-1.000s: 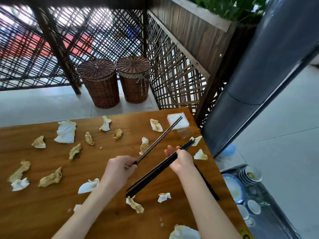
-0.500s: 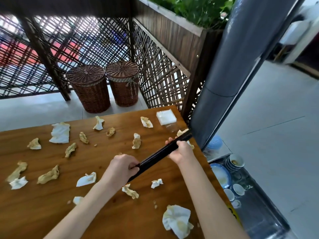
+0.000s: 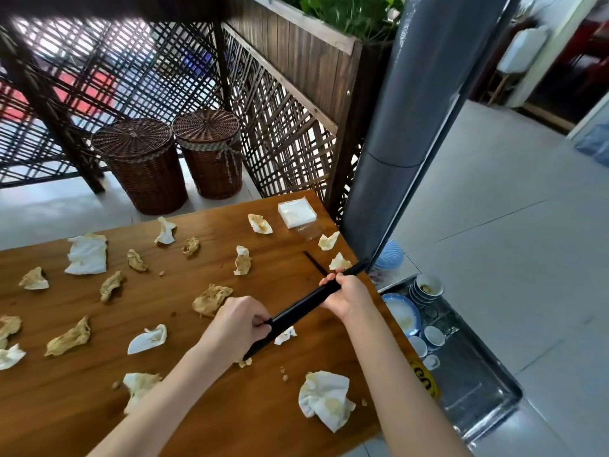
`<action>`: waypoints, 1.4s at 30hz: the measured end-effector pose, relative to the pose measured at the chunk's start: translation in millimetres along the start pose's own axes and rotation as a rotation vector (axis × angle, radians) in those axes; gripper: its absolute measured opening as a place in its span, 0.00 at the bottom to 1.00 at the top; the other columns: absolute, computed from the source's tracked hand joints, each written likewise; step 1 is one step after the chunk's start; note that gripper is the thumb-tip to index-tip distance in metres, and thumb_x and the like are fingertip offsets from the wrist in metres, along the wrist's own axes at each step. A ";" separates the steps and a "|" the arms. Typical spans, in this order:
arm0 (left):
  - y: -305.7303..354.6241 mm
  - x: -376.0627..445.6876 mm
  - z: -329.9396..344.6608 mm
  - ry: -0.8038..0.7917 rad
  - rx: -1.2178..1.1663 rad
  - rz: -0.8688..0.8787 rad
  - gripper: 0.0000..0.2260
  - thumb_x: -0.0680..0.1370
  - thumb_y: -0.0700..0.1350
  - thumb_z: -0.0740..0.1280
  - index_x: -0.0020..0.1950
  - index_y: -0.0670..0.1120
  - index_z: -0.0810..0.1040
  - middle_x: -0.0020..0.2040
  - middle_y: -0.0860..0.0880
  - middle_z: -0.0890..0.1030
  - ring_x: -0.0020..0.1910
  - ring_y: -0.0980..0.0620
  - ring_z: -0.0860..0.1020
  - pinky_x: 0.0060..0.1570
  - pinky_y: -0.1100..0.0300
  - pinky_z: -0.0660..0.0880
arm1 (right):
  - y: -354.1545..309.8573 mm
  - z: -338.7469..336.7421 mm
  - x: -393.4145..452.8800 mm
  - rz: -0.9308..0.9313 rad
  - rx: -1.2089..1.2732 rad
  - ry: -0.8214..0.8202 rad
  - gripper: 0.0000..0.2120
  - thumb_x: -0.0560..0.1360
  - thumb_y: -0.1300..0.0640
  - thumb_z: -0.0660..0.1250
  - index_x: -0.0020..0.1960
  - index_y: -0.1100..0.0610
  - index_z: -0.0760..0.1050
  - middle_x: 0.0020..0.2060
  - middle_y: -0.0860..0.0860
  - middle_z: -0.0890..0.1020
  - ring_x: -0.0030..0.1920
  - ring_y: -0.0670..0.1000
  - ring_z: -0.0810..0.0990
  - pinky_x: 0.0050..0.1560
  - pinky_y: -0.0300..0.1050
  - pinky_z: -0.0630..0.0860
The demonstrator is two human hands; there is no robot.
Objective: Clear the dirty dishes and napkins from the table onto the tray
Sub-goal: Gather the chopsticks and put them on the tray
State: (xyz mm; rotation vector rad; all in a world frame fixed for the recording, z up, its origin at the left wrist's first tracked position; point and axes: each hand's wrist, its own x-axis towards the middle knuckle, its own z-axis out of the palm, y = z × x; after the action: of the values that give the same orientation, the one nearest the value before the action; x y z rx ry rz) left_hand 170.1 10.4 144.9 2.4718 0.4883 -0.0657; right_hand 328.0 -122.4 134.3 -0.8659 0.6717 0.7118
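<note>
A bundle of black chopsticks [image 3: 303,306] lies slantwise above the wooden table [image 3: 82,420]. My left hand [image 3: 235,326] grips its lower end and my right hand [image 3: 349,296] grips it nearer the upper end. Several crumpled, stained napkins lie scattered over the table, among them a large white one [image 3: 326,399] near the front right and another [image 3: 87,255] at the left. One more black chopstick [image 3: 314,262] lies on the table behind my right hand. The metal tray [image 3: 474,384] stands low beside the table's right edge and holds a blue-rimmed plate [image 3: 402,313], stacked small bowls [image 3: 426,286] and small cups [image 3: 433,336].
A flat white napkin pack [image 3: 296,212] sits at the table's far right corner. Two lidded wicker baskets [image 3: 145,163] stand on the floor behind the table, before a lattice screen. A grey pillar [image 3: 395,127] rises right of the table. A blue ribbed object [image 3: 389,257] sits by the tray.
My left hand has brought its separate chopstick into the bundle, and both hands now hold it together. The view has swung right, showing more of the tray.
</note>
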 end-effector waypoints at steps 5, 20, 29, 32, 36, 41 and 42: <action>17.3 3.0 19.5 -0.025 -0.039 0.000 0.07 0.73 0.43 0.72 0.50 0.46 0.84 0.41 0.53 0.80 0.38 0.60 0.79 0.37 0.73 0.74 | -16.2 -9.7 1.4 -0.066 -0.082 0.082 0.14 0.78 0.69 0.49 0.41 0.57 0.67 0.32 0.53 0.67 0.31 0.49 0.64 0.37 0.42 0.67; 115.4 54.2 89.6 0.047 -0.163 -0.190 0.07 0.73 0.45 0.72 0.50 0.48 0.84 0.41 0.55 0.82 0.39 0.60 0.79 0.40 0.66 0.78 | -132.9 -48.6 45.5 -0.032 -0.155 0.004 0.13 0.80 0.66 0.51 0.39 0.58 0.66 0.30 0.52 0.64 0.29 0.48 0.62 0.32 0.40 0.63; 137.7 124.9 178.9 0.140 -0.182 -0.641 0.12 0.76 0.52 0.67 0.46 0.44 0.82 0.37 0.51 0.79 0.36 0.56 0.76 0.29 0.67 0.68 | -205.2 -98.2 107.2 0.048 -0.246 0.003 0.14 0.81 0.65 0.48 0.38 0.55 0.62 0.29 0.51 0.63 0.28 0.48 0.62 0.34 0.42 0.64; 139.3 148.5 202.6 0.120 -0.153 -0.781 0.11 0.75 0.53 0.68 0.44 0.45 0.79 0.36 0.51 0.77 0.34 0.55 0.76 0.29 0.65 0.71 | -214.0 -109.3 123.7 0.070 -0.252 0.002 0.15 0.80 0.66 0.47 0.38 0.56 0.62 0.30 0.51 0.63 0.29 0.48 0.61 0.34 0.41 0.63; 137.5 172.8 221.4 0.151 -0.093 -0.915 0.14 0.73 0.57 0.69 0.38 0.48 0.71 0.35 0.52 0.75 0.31 0.55 0.74 0.23 0.65 0.66 | -217.9 -117.5 145.3 0.094 -0.261 0.016 0.14 0.80 0.67 0.48 0.39 0.56 0.62 0.30 0.52 0.64 0.29 0.48 0.61 0.34 0.40 0.63; 132.4 194.6 238.0 0.142 -0.092 -0.982 0.17 0.70 0.57 0.73 0.36 0.50 0.67 0.35 0.51 0.74 0.32 0.55 0.73 0.28 0.64 0.68 | -218.3 -123.9 162.4 0.163 -0.286 0.012 0.14 0.81 0.65 0.48 0.39 0.54 0.62 0.29 0.51 0.64 0.29 0.49 0.62 0.34 0.42 0.63; 131.4 197.3 240.9 0.142 -0.098 -0.989 0.17 0.69 0.56 0.74 0.36 0.50 0.67 0.36 0.51 0.74 0.33 0.55 0.73 0.28 0.64 0.68 | -217.0 -124.6 164.5 0.173 -0.286 0.012 0.14 0.81 0.66 0.48 0.39 0.54 0.62 0.29 0.51 0.64 0.30 0.49 0.62 0.35 0.42 0.63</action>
State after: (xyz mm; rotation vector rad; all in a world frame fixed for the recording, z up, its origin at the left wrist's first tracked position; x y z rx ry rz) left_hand 417.0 -162.2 -8.3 1.9199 1.6726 -0.2526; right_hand 564.5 -281.8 42.9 -1.0825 0.6701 0.9749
